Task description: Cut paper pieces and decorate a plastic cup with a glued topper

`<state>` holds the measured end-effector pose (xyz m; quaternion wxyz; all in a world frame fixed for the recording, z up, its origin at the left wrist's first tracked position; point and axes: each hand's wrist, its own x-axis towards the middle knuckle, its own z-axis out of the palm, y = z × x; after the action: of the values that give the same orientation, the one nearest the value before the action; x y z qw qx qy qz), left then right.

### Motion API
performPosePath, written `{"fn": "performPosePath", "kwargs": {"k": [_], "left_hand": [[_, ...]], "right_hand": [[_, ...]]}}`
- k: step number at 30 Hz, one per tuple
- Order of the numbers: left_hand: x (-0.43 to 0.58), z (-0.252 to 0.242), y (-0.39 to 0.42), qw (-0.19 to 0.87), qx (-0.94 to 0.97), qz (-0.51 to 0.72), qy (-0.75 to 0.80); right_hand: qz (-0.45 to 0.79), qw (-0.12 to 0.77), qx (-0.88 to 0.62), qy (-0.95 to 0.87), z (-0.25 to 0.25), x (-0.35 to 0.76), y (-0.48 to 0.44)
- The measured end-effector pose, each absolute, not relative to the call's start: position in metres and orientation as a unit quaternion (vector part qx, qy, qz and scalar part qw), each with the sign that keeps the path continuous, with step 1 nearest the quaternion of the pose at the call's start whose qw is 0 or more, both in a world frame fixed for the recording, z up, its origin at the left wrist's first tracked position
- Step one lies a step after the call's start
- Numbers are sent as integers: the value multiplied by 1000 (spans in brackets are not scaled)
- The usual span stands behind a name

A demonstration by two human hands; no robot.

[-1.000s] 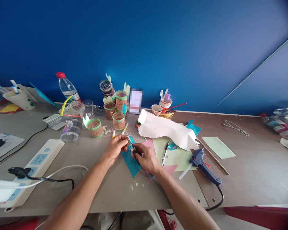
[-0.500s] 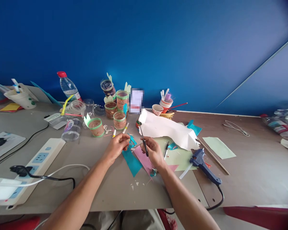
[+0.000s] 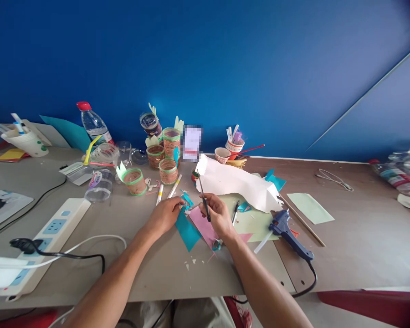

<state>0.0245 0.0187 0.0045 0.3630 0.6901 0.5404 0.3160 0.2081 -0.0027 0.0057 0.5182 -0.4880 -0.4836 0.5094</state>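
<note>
The right hand (image 3: 218, 214) keeps its grip curled round black-handled metal scissors (image 3: 206, 207), blades tipped between eleven and twelve o'clock. At their nine o'clock, the left hand's (image 3: 166, 214) fingertips press together beside teal paper (image 3: 188, 232); I can't tell what they pinch. Toward ten, a clear plastic container's (image 3: 104, 191) purple-and-white label (image 3: 96, 179) is too small to read.

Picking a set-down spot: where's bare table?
Biggest: table between pale green sheet and far-right bottles. Smaller: between power strip, left hand and nearest green-rimmed jar. Crowded: centre, where coloured paper overlaps.
</note>
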Motion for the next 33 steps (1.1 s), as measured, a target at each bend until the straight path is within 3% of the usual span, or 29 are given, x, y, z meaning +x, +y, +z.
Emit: {"fn": "performPosePath", "kwargs": {"k": [12,23,33], "left_hand": [[17,-1,20,302,734,258,551],[17,1,20,214,787,114,567],[27,8,14,178,787,176,564]], "right_hand": [[510,514,-488,-488,4,208,-3],[504,522,-480,-493,-2,209,-1],[503,527,-477,-491,1,208,-2]]}}
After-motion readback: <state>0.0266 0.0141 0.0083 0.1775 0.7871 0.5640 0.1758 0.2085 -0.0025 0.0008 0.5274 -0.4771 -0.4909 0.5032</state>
